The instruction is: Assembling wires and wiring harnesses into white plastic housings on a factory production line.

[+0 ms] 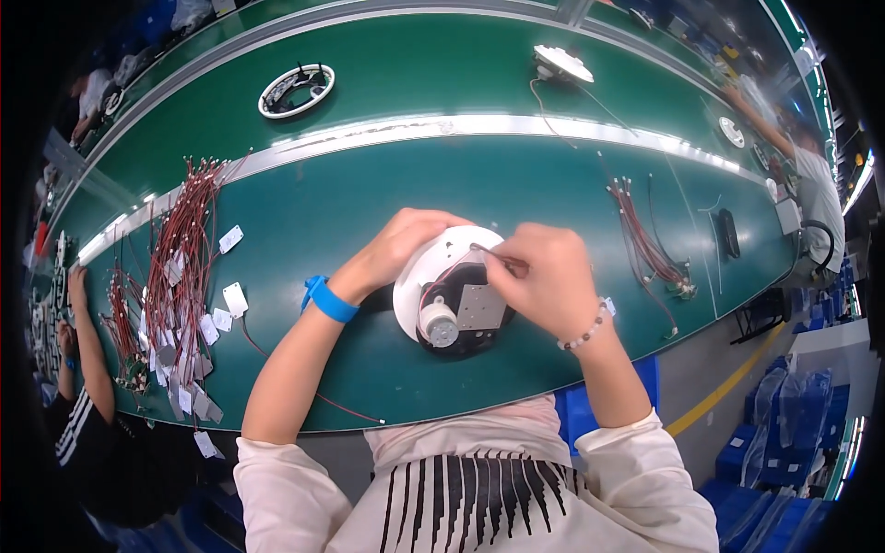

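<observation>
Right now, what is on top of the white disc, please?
On the white disc sits a black part with a round motor and a grey plate. The surface beneath the black part is covered.

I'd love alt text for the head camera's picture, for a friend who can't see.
A person's left hand holds a round white part at a green table while the right hand pinches a thin item near its edge. A large wire bundle lies left, a smaller one right, and a white ring and white disc sit farther back.

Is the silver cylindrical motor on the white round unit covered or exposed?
Exposed: the motor shows its round end, with nothing over it.
</observation>
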The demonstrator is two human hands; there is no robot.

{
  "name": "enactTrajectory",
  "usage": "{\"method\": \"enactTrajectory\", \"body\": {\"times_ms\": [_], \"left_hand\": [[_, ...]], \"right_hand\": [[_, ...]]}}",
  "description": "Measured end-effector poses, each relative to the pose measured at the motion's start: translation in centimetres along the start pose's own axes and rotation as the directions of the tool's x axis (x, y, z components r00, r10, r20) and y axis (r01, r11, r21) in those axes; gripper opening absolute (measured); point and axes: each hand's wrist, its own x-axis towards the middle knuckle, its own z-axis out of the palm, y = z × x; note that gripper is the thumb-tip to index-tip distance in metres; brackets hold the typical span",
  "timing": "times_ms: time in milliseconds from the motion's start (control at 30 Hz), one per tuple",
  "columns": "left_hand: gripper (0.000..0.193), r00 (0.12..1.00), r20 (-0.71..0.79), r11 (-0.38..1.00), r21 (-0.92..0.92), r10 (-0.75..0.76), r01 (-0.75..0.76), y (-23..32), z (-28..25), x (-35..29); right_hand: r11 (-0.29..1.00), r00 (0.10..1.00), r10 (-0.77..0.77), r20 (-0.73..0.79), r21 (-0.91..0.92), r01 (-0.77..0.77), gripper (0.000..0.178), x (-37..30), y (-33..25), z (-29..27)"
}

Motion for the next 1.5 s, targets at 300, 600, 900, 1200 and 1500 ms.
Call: {"method": "enactTrajectory", "body": {"times_ms": [300, 600, 900, 1200, 1500], "left_hand": [[0.026, 0.976, 0.061, 0.944, -0.246, -0.210, 0.218, -0.8, -0.9, -0.2], [0.019, 0.987, 0.068, 0.975, -0.160, -0.145, 0.154, -1.3, -0.8, 0.0], [0.019, 0.998, 0.031, 0.998, 0.020, -0.061, 0.060, -0.4, -0.3, 0.0], [0.019, 0.997, -0.028, 0.994, 0.089, -0.068, 0.070, -0.5, -0.1, 0.0], [0.016, 0.997, -0.047, 0.996, 0.055, -0.063, 0.065, -0.6, 0.6, 0.3]], "right_hand": [[0.998, 0.999, -0.020, 0.035, -0.057, 0.022, 0.007, 0.0, -0.5, 0.1], [0.992, 0.998, -0.008, 0.067, -0.128, 0.017, 0.004, 0.4, -0.3, -0.4], [0.948, 0.984, 0.095, 0.150, -0.316, -0.043, 0.007, 1.9, -1.1, 0.0], [0.922, 0.969, 0.078, 0.234, -0.386, 0.019, 0.007, 2.7, -1.3, -0.9], [0.886, 0.916, 0.034, 0.399, -0.436, 0.157, 0.004, 3.3, -1.7, -0.9]]}}
